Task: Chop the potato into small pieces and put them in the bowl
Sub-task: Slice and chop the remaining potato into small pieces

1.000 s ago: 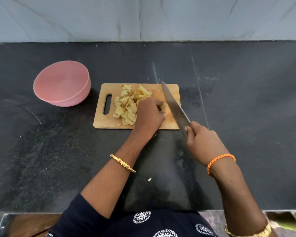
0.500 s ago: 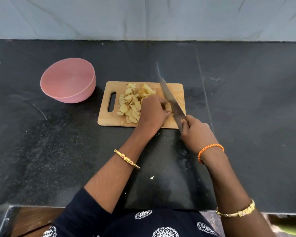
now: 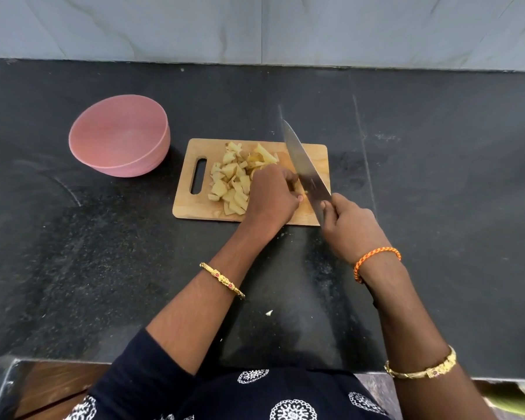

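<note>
Head view — left hand (image 3: 272, 195) over potato (image 3: 297, 187)

Potato pieces (image 3: 229, 183): pale yellow, irregular chunks, heaped mid-left on wooden cutting board (image 3: 319, 153). Pink bowl (image 3: 119, 136): upright on desk, left of board, apart from it, no pieces visible inside.

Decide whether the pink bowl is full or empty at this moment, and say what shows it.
Empty. The pink bowl shows only its bare pink inside, while all the cut potato pieces lie on the wooden cutting board beside it.
</note>
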{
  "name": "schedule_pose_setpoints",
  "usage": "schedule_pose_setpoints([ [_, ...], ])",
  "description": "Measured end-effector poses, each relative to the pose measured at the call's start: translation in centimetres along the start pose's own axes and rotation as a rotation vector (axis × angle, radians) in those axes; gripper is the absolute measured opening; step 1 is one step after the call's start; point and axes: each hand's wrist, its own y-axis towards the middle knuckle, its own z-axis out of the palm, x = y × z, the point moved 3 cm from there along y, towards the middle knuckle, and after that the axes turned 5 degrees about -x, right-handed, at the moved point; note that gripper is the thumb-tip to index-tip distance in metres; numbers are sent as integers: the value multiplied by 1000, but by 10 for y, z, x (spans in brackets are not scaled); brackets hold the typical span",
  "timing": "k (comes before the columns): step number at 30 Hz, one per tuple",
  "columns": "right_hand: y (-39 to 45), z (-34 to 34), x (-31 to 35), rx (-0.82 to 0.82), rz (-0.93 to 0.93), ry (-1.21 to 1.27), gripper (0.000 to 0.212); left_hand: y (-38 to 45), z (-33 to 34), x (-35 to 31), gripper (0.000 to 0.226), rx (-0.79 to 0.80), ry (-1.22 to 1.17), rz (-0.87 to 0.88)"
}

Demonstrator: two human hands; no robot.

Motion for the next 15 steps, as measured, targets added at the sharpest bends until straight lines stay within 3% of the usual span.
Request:
schedule_pose_setpoints([
  [5,2,6,3,-15,44,-55,26,-2,1,-1,37,-17,-1,20],
  [10,-5,7,11,-42,44,-147,14,-2,1,-2,31,-36,16,46],
  [15,-16,18,5,36,110,-165,17,-3,2,-1,22,-37,-10,57],
])
